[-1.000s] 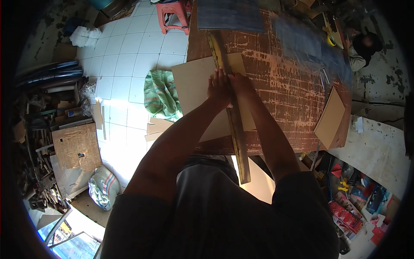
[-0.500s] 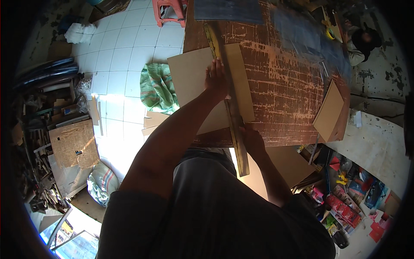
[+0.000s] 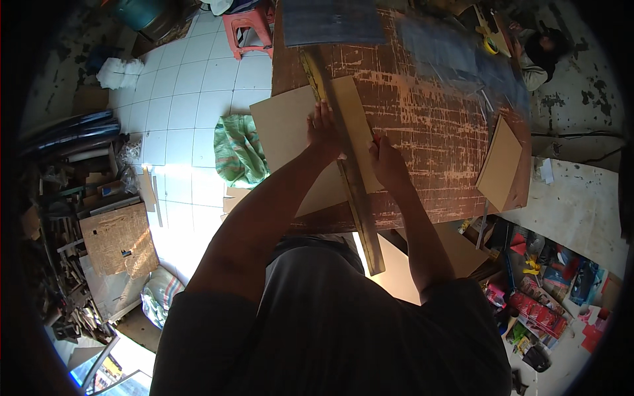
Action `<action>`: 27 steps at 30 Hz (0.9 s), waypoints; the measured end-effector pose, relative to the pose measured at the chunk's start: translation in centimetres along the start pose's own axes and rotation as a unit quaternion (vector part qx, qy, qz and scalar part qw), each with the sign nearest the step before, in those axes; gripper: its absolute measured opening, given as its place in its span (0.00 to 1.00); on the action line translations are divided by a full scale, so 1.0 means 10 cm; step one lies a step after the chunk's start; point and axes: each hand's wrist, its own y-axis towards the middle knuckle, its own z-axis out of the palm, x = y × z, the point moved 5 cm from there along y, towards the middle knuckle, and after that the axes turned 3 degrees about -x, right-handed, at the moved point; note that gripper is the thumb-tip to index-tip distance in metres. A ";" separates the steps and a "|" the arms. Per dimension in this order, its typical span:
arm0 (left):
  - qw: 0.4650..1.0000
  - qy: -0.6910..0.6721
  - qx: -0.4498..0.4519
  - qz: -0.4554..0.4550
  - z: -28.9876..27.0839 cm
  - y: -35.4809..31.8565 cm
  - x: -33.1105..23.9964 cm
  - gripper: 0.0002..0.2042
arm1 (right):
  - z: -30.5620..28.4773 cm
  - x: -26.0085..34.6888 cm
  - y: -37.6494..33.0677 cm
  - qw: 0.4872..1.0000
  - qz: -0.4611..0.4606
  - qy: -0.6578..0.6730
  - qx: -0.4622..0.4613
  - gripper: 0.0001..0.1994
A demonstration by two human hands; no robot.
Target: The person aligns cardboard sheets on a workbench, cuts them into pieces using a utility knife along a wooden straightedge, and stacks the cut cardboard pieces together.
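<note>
The left hand [image 3: 323, 129] lies flat with fingers spread on a long wooden straightedge [image 3: 350, 178], pinning it down onto a sheet of tan cardboard [image 3: 287, 132]. The right hand [image 3: 386, 162] is closed around something small with a red tip at the straightedge's right side; it looks like a knife or marker, but it is too small for me to say which.

The cardboard lies on the near left part of a worn, paint-scarred worktable [image 3: 436, 125], its left edge hanging out past the table's side. The straightedge runs from the far side of the sheet back toward the person, and its near end sticks out beyond the table's front edge. Judging by where the right hand sits, about midway along the sheet, the line down the straightedge seems partly run, with the stretch nearer the person left to go. I cannot make out a cut or a drawn line on the board itself.

For room: the table to the right is mostly bare wood, with a smaller cardboard piece [image 3: 498, 162] well apart at the right edge. A green cloth [image 3: 238, 148] lies on the tiled floor [image 3: 178, 99] left of the table, and a red stool [image 3: 247, 23] stands beyond.
</note>
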 end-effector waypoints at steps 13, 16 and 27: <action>1.000 -0.018 0.002 0.001 0.00 -0.02 0.01 0.66 | 0.45 0.78 1.42 0.990 -0.118 -0.078 -0.008 0.22; 1.000 -0.017 0.004 0.001 0.01 -0.04 0.03 0.66 | 0.50 0.83 1.39 0.988 -0.136 -0.073 -0.001 0.22; 0.999 -0.032 -0.014 -0.011 0.00 0.00 0.02 0.66 | 0.64 0.60 1.49 0.993 -0.108 -0.037 0.016 0.21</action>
